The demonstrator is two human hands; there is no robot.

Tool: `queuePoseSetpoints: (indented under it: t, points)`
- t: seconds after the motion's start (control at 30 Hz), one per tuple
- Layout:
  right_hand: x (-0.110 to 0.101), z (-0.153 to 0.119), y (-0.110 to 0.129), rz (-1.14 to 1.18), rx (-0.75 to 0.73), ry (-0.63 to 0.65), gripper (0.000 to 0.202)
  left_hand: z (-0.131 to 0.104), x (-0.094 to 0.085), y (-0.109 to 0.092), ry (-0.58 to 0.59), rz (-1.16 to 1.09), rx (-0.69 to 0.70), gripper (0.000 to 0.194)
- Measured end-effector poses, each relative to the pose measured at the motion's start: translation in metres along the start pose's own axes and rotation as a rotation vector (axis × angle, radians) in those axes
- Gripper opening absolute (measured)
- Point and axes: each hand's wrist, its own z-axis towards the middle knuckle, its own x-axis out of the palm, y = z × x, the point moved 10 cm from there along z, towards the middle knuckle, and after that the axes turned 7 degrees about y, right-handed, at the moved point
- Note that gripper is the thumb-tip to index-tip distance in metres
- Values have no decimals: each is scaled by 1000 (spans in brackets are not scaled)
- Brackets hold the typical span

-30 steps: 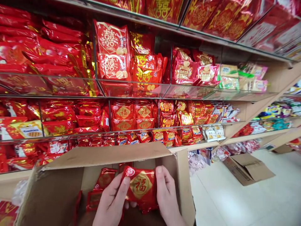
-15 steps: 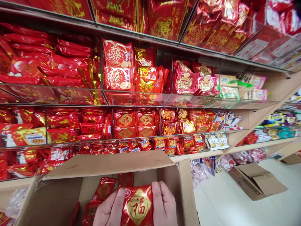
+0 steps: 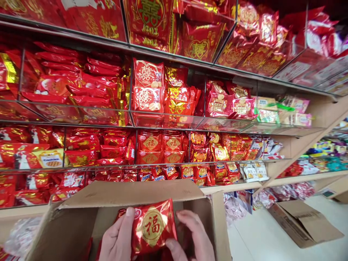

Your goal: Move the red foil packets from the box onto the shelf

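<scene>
My left hand [image 3: 115, 237] grips a red snack packet [image 3: 152, 227] by its left edge, thumb on the front. A gold diamond with a dark red character marks the packet, which tilts slightly up at the right. Beside its right edge is my right hand [image 3: 194, 235], thumb and fingers spread apart. Its thumb is near the packet's lower right corner; whether it touches I cannot tell. Both hands are over an open cardboard box [image 3: 73, 221]. More red packets are partly visible inside, mostly hidden by my hands.
Behind the box rise shelves with clear fronts [image 3: 168, 121], filled with red and gold snack packets. Similar red packets [image 3: 150, 143] stand on a lower shelf. A flattened carton [image 3: 307, 223] lies on the pale floor at right. Clear plastic bags [image 3: 23, 235] are at lower left.
My right hand has let go of the packet's right edge, its fingers opening. The packet has tilted and shifted slightly left and up in my left hand. The view has turned a little left and up.
</scene>
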Motion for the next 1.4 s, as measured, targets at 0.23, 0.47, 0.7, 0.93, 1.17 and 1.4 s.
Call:
queuePoseSetpoints:
  t: [0.23, 0.47, 0.7, 0.93, 1.17, 1.4]
  points:
    - [18, 0, -11, 69, -2, 135, 26, 9, -1, 3, 10, 0, -8, 40]
    - [26, -3, -30, 269, 80, 158, 21, 6, 0, 8, 35, -5, -7, 37]
    - [27, -5, -35, 244, 79, 149, 23, 11, -3, 13, 38, 6, -18, 37]
    - [23, 1, -29, 267, 118, 171, 16, 12, 3, 2, 29, 37, 21, 38]
    - [11, 13, 8, -101, -109, 212, 16, 15, 6, -2, 17, 31, 10, 42]
    - [25, 0, 90, -647, -805, 159, 18, 14, 10, -4, 74, -14, -30, 43]
